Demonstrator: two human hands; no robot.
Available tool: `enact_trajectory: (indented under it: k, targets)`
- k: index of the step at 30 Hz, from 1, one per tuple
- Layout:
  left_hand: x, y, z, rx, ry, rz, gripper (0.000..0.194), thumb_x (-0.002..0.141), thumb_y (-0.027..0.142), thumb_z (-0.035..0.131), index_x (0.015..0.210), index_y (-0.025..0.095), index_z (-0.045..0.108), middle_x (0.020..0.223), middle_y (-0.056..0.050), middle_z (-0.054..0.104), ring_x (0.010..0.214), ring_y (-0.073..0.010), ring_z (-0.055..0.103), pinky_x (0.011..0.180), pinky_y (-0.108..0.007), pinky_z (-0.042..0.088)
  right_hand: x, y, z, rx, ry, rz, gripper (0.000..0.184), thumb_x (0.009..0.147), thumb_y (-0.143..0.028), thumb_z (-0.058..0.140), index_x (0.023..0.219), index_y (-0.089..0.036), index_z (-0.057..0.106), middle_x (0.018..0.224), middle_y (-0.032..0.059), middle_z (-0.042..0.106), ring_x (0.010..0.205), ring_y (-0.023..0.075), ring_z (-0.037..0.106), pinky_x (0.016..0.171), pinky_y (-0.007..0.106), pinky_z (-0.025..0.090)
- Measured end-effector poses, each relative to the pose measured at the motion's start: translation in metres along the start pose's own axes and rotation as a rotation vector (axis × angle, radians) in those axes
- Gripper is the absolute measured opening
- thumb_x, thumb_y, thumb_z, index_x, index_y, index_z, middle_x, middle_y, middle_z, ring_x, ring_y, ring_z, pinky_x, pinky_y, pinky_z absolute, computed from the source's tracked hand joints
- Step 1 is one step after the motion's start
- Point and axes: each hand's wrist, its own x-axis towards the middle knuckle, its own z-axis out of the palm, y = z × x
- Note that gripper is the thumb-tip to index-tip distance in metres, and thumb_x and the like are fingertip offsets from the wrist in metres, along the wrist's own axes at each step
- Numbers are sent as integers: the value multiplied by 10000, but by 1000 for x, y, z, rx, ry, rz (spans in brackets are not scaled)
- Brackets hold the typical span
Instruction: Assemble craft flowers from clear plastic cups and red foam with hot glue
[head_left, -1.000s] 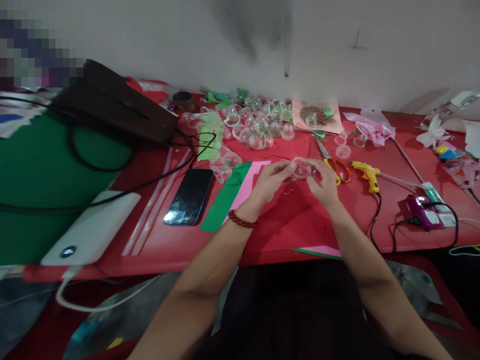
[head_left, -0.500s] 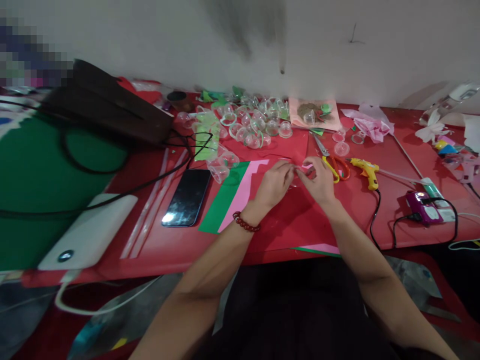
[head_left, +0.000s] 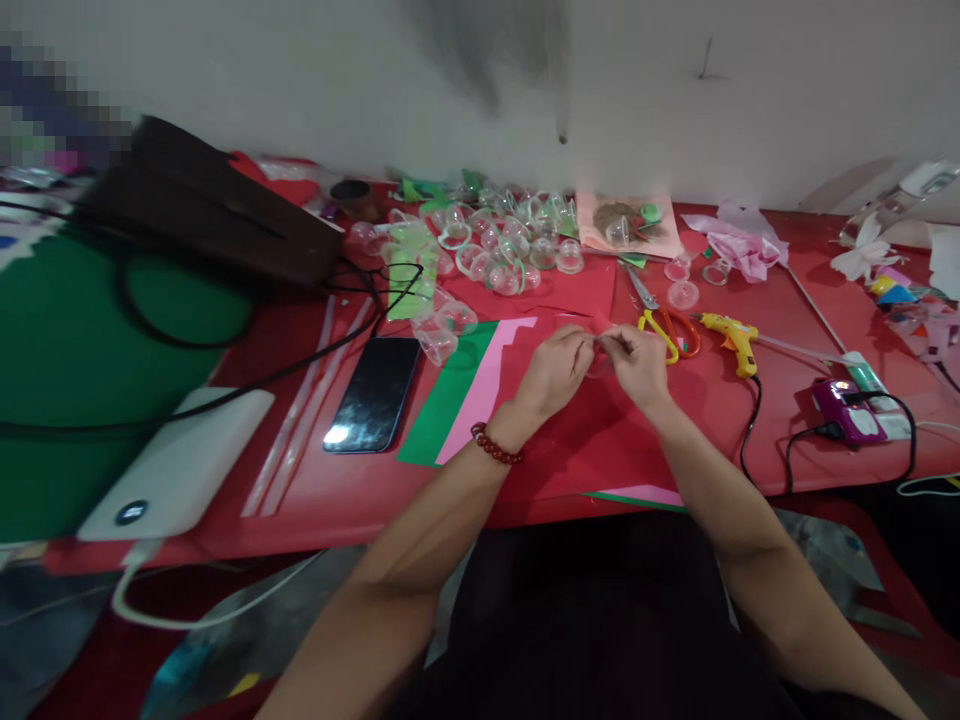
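Above the red paper (head_left: 570, 450), my left hand (head_left: 556, 370) and my right hand (head_left: 637, 365) meet with fingertips pinched together. Between them is a small clear plastic cup (head_left: 598, 368), partly hidden by the fingers. Its far side shows only faintly against the red. A dark red bead bracelet (head_left: 496, 445) circles my left wrist. Just right of my right hand lie scissors (head_left: 660, 335) with yellow and orange handles.
Many clear plastic cups (head_left: 517, 250) are heaped at the back. A yellow glue gun (head_left: 733, 342) and a purple power adapter (head_left: 847, 412) sit to the right. Leftward are a phone (head_left: 373, 395), a white power bank (head_left: 176, 465), cables and a dark bag (head_left: 217, 210). Green and pink strips (head_left: 450, 400) lie between.
My fingertips have come together over the clear cup, which earlier showed plainly between the hands and is now lower and mostly covered. The view has shifted slightly.
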Motion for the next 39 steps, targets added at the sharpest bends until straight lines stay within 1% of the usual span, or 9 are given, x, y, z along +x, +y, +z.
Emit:
enact_trajectory:
  k: [6,9,13,19,23,28,33,36,39]
  targets:
    - [-2,2,2,5,19,-29,243,996,262,522,892,228,739,989,-86,746,973,-243,685,979,-383,563,-1,1,3,-30,20,25,308,967,-470,609,755,-251,650,650,7,643,666,190,617,688,330,485]
    - [-3,5,1,25,14,-11,271,1011,274,499,948,220,757,1034,-95,761,986,-242,695,980,-385,567,0,0,2,-54,43,30,275,975,-420,597,759,-252,623,678,8,655,678,187,617,701,329,475]
    - [-4,5,4,22,69,11,297,1027,285,483,979,220,769,1053,-101,759,1007,-245,697,997,-397,562,3,5,1,-38,91,88,252,976,-347,602,745,-252,567,671,-8,620,634,166,572,686,321,453]
    - [-4,6,10,-71,161,-31,291,1031,302,503,944,231,772,1032,-93,757,1027,-246,684,1053,-410,543,3,12,10,153,191,176,316,1000,-462,608,773,-260,520,670,-26,562,617,149,512,603,293,439]
    - [-4,6,10,-80,248,-62,264,1027,296,535,935,239,776,1061,-86,775,1073,-252,691,1169,-448,490,-1,9,15,259,190,151,290,980,-516,609,852,-257,574,683,-31,560,594,136,512,573,288,442]
    - [-3,3,7,-19,316,-71,214,1005,245,564,984,241,778,1080,-79,781,1112,-259,694,1286,-514,382,-6,0,16,224,103,73,297,966,-538,644,923,-246,679,761,4,667,668,153,593,675,318,520]
    - [-5,4,6,20,280,-8,169,964,229,613,976,249,780,1075,-73,781,1119,-272,702,1323,-550,318,-5,0,13,28,91,53,298,930,-454,720,741,-234,653,691,12,683,630,167,592,660,330,492]
    - [-5,5,6,61,214,-4,130,952,256,643,947,249,773,1055,-73,792,1082,-281,705,1321,-579,303,-4,0,7,-57,65,14,215,937,-329,681,744,-236,706,751,38,741,697,199,646,726,357,519]
    - [-4,5,5,94,163,1,180,984,265,602,910,253,766,1014,-63,795,1022,-269,708,1321,-579,301,-2,-2,3,-66,46,-43,198,924,-273,660,744,-241,736,787,51,763,751,222,682,782,380,543]
